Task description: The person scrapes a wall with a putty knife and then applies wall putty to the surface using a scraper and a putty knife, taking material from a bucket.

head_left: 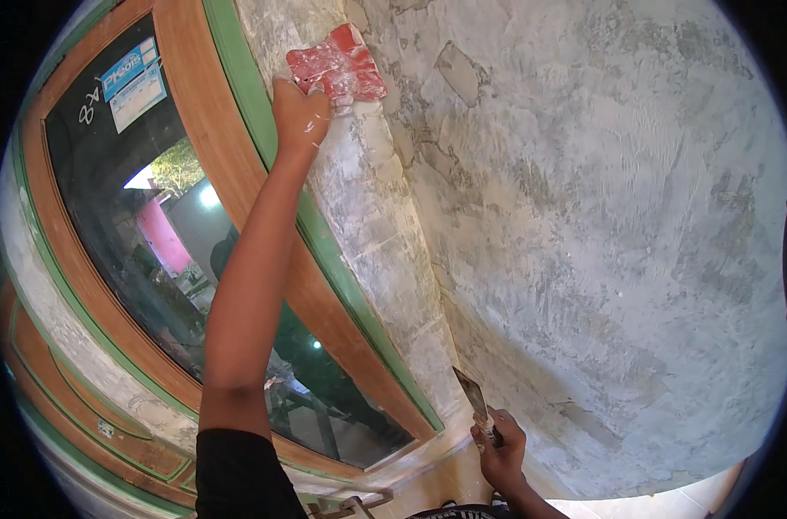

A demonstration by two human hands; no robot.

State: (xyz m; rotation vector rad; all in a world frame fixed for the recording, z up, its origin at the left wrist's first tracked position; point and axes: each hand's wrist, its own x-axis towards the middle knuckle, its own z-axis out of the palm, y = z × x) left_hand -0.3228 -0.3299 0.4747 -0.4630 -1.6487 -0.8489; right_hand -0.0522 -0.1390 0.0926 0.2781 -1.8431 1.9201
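Note:
High up, my left hand (301,112) grips the lower left edge of a red plastic putty spreader (341,67), which is smeared with whitish filler. The spreader lies against the narrow plastered strip (372,195) beside the window frame, close to the edge where it meets the broad wall. Low down, my right hand (504,451) is closed round the handle of a putty knife (472,394). Its metal blade points up and left, near the bottom of that same edge. Whether the blade touches the wall, I cannot tell. White spots of filler mark my left hand.
A grey-white plastered wall (584,208) with rough patches fills the right side. On the left stands a wooden window frame (205,112) with green trim (246,95) and dark reflecting glass carrying a blue-and-white sticker (134,82). Pale floor tiles (670,506) show at the bottom.

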